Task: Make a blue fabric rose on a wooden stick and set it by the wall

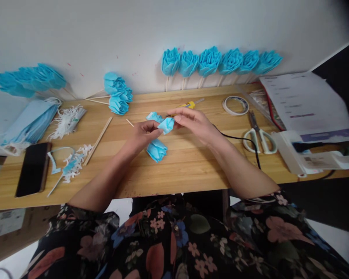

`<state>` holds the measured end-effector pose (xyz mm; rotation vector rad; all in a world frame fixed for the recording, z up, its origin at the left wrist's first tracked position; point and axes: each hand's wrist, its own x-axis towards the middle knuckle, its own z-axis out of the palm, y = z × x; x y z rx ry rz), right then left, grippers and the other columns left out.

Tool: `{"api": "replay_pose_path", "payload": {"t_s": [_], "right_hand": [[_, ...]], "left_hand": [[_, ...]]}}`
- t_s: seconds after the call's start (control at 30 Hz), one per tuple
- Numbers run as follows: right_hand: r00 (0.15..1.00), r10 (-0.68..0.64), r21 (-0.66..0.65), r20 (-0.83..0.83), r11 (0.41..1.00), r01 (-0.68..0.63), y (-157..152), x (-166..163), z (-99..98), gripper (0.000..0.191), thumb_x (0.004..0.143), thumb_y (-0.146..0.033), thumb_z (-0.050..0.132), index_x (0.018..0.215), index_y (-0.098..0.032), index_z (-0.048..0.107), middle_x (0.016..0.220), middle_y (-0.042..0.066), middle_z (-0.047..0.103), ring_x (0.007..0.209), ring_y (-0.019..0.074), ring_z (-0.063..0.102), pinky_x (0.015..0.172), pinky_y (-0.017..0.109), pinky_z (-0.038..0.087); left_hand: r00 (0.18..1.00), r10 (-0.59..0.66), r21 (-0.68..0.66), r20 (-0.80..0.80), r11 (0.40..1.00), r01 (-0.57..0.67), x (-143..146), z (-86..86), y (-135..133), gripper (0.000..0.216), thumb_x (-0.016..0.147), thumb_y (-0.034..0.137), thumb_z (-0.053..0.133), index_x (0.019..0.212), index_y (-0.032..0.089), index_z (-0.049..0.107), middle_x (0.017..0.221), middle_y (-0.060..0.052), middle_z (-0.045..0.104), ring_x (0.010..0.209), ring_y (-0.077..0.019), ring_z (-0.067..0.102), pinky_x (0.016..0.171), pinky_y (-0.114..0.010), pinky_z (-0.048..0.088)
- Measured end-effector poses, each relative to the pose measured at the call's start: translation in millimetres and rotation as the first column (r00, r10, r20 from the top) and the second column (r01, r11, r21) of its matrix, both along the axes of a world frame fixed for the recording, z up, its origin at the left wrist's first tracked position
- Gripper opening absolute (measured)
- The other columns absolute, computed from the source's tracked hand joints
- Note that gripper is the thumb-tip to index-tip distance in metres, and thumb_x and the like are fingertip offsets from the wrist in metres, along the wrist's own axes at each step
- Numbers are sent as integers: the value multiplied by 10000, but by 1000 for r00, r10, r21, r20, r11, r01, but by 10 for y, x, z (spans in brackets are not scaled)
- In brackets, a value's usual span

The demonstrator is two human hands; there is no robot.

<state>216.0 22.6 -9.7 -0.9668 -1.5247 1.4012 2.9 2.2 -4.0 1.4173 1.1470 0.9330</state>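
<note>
My left hand [145, 133] pinches a small folded piece of light blue fabric [166, 125] between thumb and fingertips, over the middle of the table. My right hand [193, 122] meets the same piece from the other side, its thumb and fingers closed at the right edge. Just below my left fingers lies a blue rosebud-like flower [157, 150]. More blue folded material [154, 117] shows behind my hands. A yellow hot glue gun [188, 105], partly hidden by my right hand, rests beyond it.
Several finished blue flowers on sticks [209, 62] lean on the wall. Left are stacked blue face masks [31, 122], white ear loops [68, 122], a phone [33, 168] and wooden sticks [98, 140]. Right are tape [235, 111], scissors [260, 135], a power strip [291, 155] and a black cord [238, 137].
</note>
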Motion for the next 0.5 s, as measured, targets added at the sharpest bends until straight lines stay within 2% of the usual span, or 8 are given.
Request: {"api": "replay_pose_path", "payload": {"t_s": [0.1, 0.2, 0.27, 0.33, 0.43, 0.5], "right_hand": [[999, -31, -9, 19, 999, 31, -15, -10, 14, 288, 901, -433, 697, 1116, -251, 758, 939, 10, 728, 873, 159, 645, 873, 368, 551], [996, -83, 36, 36, 996, 81, 3, 12, 50, 302, 895, -447, 708, 1114, -244, 748, 944, 19, 736, 878, 164, 659, 871, 369, 554], [985, -163, 92, 53, 983, 158, 52, 92, 91, 319, 902, -470, 698, 1125, -245, 737, 965, 33, 745, 884, 177, 674, 844, 362, 557], [952, -291, 191, 96, 944, 269, 127, 233, 138, 310, 921, -471, 669, 1134, -253, 730, 971, 40, 750, 895, 197, 688, 823, 363, 555], [821, -497, 406, 281, 837, 367, 232, 476, 190, 247, 939, -418, 633, 1084, -252, 744, 943, 49, 757, 923, 246, 698, 853, 400, 543], [649, -542, 494, 535, 823, 280, 258, 572, 194, 214, 939, -383, 627, 1006, -231, 761, 914, 81, 762, 928, 292, 699, 867, 441, 530]], "left_hand": [[1000, -2, -9, 0, 1000, 2, -1, 9, -5, 235, 680, 364, 755, 665, 166, 630, 620, 29, 521, 594, -93, 417, 574, -235, 324], [1000, 8, -25, 0, 1000, -8, -2, 9, -2, 253, 667, 380, 769, 664, 169, 630, 620, 27, 525, 592, -94, 414, 572, -238, 319], [1000, 21, -33, 16, 999, -20, -6, 2, 8, 274, 656, 396, 788, 667, 171, 632, 614, 29, 520, 583, -93, 401, 561, -238, 304], [998, 43, -29, 43, 999, -42, -16, -9, 24, 292, 653, 405, 808, 665, 172, 632, 599, 36, 503, 566, -88, 381, 550, -238, 288], [993, 93, 4, 74, 996, -94, -41, -21, 59, 297, 658, 413, 825, 663, 173, 650, 606, 35, 525, 572, -90, 402, 557, -242, 309], [989, 123, 30, 86, 992, -126, -59, -23, 83, 289, 658, 420, 829, 668, 176, 676, 633, 24, 574, 606, -102, 454, 587, -247, 355]]}}
